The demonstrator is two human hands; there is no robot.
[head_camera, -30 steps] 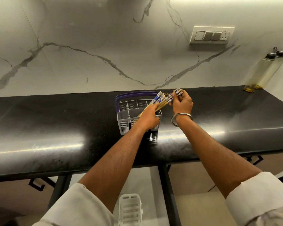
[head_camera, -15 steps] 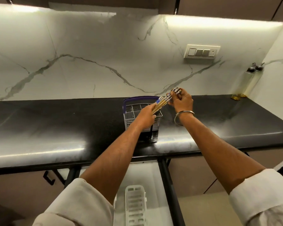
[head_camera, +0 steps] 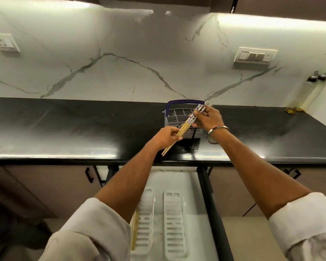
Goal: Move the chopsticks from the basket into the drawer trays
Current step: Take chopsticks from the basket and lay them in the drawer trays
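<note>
Both hands are on one bundle of chopsticks (head_camera: 186,127), held up in front of the basket (head_camera: 179,117) and slanting from lower left to upper right. The left hand (head_camera: 165,137) curls around the plain wooden part with the tips poking out below it, and the right hand (head_camera: 208,119) pinches the patterned blue-and-white ends – so each hand is clamped on the bundle, one at each end. The basket is grey with a purple handle and sits on the black counter (head_camera: 64,129). Below the counter edge the drawer (head_camera: 191,213) is open with two white slotted trays (head_camera: 175,225) side by side – a few chopsticks (head_camera: 135,228) already lie along the left tray's left edge.
</note>
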